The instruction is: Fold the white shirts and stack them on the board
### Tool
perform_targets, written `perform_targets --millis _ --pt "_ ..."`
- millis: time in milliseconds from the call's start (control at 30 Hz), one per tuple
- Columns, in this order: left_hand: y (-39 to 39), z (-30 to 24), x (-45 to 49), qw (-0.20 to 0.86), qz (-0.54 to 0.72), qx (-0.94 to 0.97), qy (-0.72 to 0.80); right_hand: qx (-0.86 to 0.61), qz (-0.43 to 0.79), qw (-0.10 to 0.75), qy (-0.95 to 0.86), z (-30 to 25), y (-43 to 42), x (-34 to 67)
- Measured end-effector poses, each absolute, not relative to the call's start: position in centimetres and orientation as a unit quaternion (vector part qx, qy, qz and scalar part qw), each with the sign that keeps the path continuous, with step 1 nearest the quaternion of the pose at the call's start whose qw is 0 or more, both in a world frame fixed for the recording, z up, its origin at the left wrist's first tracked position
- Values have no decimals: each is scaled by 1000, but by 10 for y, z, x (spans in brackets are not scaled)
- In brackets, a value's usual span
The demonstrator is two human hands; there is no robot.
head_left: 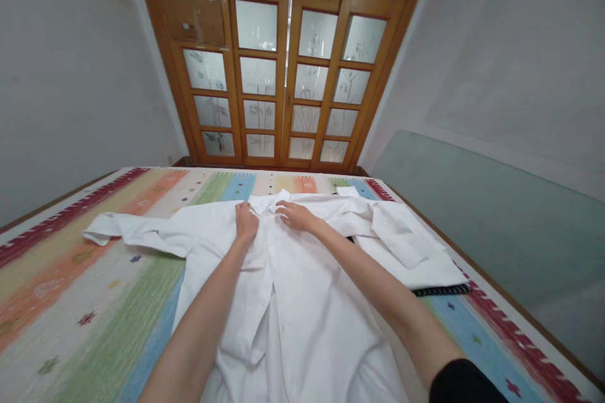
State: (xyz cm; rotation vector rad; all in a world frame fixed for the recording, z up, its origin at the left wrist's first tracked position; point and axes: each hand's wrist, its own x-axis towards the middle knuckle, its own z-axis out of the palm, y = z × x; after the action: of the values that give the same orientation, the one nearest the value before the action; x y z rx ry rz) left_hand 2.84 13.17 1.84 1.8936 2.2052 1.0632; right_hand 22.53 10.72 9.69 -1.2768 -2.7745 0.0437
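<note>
A long-sleeved white button-front shirt (307,289) lies face up along the middle of a multicoloured striped fabric cover (108,321), loosely creased near the bottom, its front opening parted, its pointed collar (259,203) towards the cover's far edge. One sleeve (146,230) stretches towards the left edge; the other (397,236) bends over a white cloth (406,274) with black trim (442,290) near the right edge. The cover bears small star motifs and dark red side bands. Beyond the right edge stands a pale green panel (454,189); past the far edge, between grey walls (70,75), are wooden doors (286,113) with patterned glass panes. Both bare forearms reach forward over the shirt. The left hand (246,221) curls onto fabric left of the collar; the right hand (295,215) bends its fingers at the collar's right side. Whether either pinches cloth, I cannot tell.
</note>
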Motion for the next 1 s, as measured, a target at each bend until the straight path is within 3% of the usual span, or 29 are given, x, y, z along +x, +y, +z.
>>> perform_targets --millis 267,767,1000 --pt "142 42 -36 4 252 644 722 -489 77 50 -868 65 119 188" --pt "128 67 -148 24 77 661 746 -589 25 86 -803 52 115 165" --pt "98 71 -194 5 134 678 723 -608 14 89 -789 52 114 161"
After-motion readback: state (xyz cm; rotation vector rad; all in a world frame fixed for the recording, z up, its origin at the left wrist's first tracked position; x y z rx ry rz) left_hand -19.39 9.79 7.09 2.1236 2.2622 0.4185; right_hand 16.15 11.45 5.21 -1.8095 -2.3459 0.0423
